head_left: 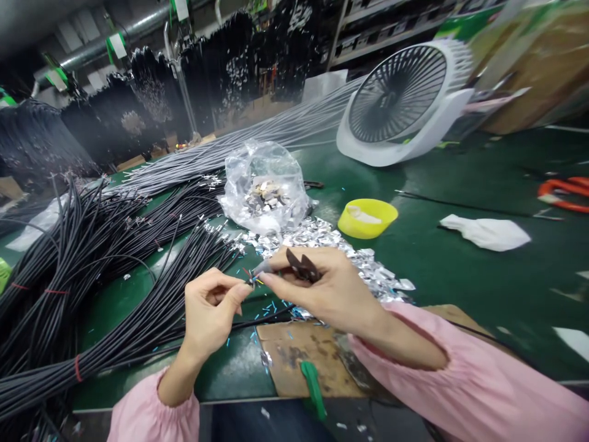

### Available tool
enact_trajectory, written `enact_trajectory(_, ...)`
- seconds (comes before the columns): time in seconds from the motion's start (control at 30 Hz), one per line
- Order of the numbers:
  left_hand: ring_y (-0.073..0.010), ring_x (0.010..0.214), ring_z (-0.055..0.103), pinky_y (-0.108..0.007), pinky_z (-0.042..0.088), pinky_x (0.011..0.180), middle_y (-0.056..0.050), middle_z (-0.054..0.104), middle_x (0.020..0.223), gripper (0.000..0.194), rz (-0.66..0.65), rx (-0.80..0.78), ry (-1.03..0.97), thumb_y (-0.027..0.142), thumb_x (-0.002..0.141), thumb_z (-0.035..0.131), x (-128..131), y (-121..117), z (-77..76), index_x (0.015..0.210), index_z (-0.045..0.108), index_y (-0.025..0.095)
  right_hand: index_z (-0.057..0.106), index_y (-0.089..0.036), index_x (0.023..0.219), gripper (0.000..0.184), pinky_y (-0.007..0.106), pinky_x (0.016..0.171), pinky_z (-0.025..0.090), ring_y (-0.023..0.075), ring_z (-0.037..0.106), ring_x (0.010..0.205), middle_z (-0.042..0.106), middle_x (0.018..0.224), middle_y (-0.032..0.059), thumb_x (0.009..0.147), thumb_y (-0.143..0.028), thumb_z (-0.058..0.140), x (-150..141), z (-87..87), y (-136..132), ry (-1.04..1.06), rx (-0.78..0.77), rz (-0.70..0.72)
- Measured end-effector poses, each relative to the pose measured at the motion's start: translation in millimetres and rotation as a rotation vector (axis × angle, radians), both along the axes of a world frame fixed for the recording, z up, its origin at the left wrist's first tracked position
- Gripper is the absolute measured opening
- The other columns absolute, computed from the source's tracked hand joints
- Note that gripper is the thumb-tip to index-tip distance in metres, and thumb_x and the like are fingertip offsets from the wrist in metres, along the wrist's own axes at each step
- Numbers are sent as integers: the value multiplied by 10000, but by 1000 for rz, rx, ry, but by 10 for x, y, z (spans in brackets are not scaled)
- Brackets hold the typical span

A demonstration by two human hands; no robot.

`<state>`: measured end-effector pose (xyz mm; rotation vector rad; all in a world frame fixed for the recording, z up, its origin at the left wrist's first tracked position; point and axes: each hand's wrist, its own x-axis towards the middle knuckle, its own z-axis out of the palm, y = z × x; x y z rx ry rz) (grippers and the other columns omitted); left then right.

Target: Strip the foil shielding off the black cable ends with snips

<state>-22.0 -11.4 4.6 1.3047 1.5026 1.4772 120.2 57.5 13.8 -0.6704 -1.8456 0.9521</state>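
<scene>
My left hand (211, 307) is closed, thumb and forefinger pinching the end of a black cable (249, 283). Thin coloured inner wires (259, 281), among them red, yellow and blue, fan out of that end. The thumb and forefinger of my right hand (322, 282) close at these wires, and a finger wears a grey covering. Tucked in the same hand is a pair of dark cutters (304, 268), jaws pointing up and handles hidden. Silvery foil scraps (380, 276) and small blue wire clippings (271, 307) lie around and below the hands.
Bundled black cables (151, 307) cover the left of the green table (460, 264), grey cables (221, 150) behind. A clear bag of scraps (269, 190), a yellow bowl (368, 219), a white fan (400, 98) and orange handles (565, 193) stand or lie beyond. Cardboard (294, 356) lies near the edge.
</scene>
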Motion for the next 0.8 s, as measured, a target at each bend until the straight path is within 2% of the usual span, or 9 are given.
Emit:
enact_trajectory(0.17,-76,555,515,-178,392,501,20,555,596,123,95,117,145,218,706,687,55,-12,-134,617,629,158,590,-124,555,141,180,378,260,37,305,405,344,433,-62,675,-184,546,-25,-32,3,-19,-53,-38)
enact_trajectory(0.3,-67,488,481,-177,361,448,35,523,555,181,94,30,-6,242,700,690,109,-13,-155,595,574,152,572,-133,554,129,179,383,278,39,321,407,381,441,-59,679,-146,543,-42,-56,-5,-40,11,-66)
enact_trajectory(0.37,-59,430,454,-174,332,411,47,498,509,224,82,-45,-120,268,706,684,123,-9,-129,585,537,149,575,-139,570,120,182,395,306,47,369,419,452,466,-43,687,-116,562,-35,-78,-13,-22,134,-121)
enact_trajectory(0.47,-52,381,412,-173,304,392,55,473,449,282,54,-111,-217,320,722,670,116,-2,-83,580,494,152,604,-140,666,95,183,467,402,72,509,505,599,592,9,722,-65,589,-10,-138,-19,44,430,-167)
enact_trajectory(0.53,-47,374,390,-174,294,394,57,463,431,308,35,-121,-231,357,731,662,101,1,-63,585,482,154,620,-141,773,113,178,540,455,87,581,593,650,679,34,749,-38,578,8,-179,-16,58,615,-109)
enact_trajectory(0.6,-45,377,380,-175,292,401,59,458,431,328,36,-116,-242,385,732,658,87,3,-54,589,472,155,622,-145,844,158,169,568,474,89,607,632,664,706,37,764,-26,557,17,-195,-15,52,686,-14)
enact_trajectory(0.67,-44,380,378,-174,293,403,61,458,433,337,44,-111,-257,382,727,664,81,7,-53,584,456,158,625,-149,838,148,167,564,477,86,606,622,663,703,34,765,-36,564,17,-173,-20,68,616,5)
enact_trajectory(0.8,-42,386,395,-166,297,400,68,455,440,328,80,-81,-247,299,705,683,88,14,-66,554,426,161,628,-139,675,79,182,451,402,63,486,474,590,573,1,741,-104,600,0,-66,-30,59,322,-137)
